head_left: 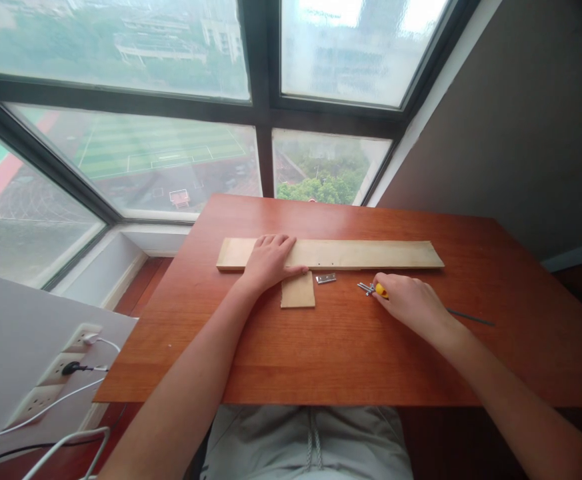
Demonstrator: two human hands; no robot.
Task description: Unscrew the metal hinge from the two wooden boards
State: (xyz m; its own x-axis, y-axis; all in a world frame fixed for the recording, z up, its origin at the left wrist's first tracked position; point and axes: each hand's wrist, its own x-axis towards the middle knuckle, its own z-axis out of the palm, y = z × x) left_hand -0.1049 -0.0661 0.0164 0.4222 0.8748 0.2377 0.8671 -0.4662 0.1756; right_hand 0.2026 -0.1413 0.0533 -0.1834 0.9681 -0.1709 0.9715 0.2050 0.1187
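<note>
A long pale wooden board (361, 255) lies across the red-brown table (351, 360). My left hand (269, 261) rests flat on the board's left part, fingers stretched out. A small wooden block (298, 292) lies just below that hand, against the board. A small metal hinge (325, 279) lies beside the block. My right hand (411, 301) is closed round a yellow-handled screwdriver (381, 291), near some small screws (365, 287) on the table. The tool's thin dark shaft (471, 318) sticks out to the right behind the wrist.
Large windows rise beyond the table's far edge. A dark wall stands at the right. At the lower left a white surface carries a power strip (58, 373) with plugged cables. My lap shows under the table's near edge.
</note>
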